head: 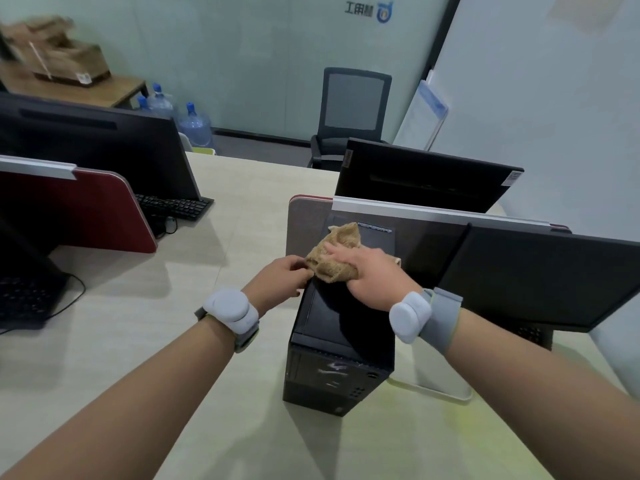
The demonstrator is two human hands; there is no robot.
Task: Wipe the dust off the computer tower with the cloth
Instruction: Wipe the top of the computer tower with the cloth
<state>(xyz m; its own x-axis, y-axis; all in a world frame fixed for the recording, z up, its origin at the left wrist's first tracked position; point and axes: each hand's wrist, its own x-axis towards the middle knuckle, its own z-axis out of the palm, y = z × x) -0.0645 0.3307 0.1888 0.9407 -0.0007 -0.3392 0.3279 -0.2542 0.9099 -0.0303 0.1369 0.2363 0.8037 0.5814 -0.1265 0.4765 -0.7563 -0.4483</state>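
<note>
Cloth (337, 251) sits on the black computer tower (339, 327), middle of the frame; right hand (374, 275) grips it, left hand (282, 275) pinches its edge.

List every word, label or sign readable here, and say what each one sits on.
"工" and two blurred characters beside a blue logo on the glass wall.
Tag and sticker on the far monitor: too small to read.
Label strip on the computer tower: blurred.
Label on the cardboard box: blurred.
</note>
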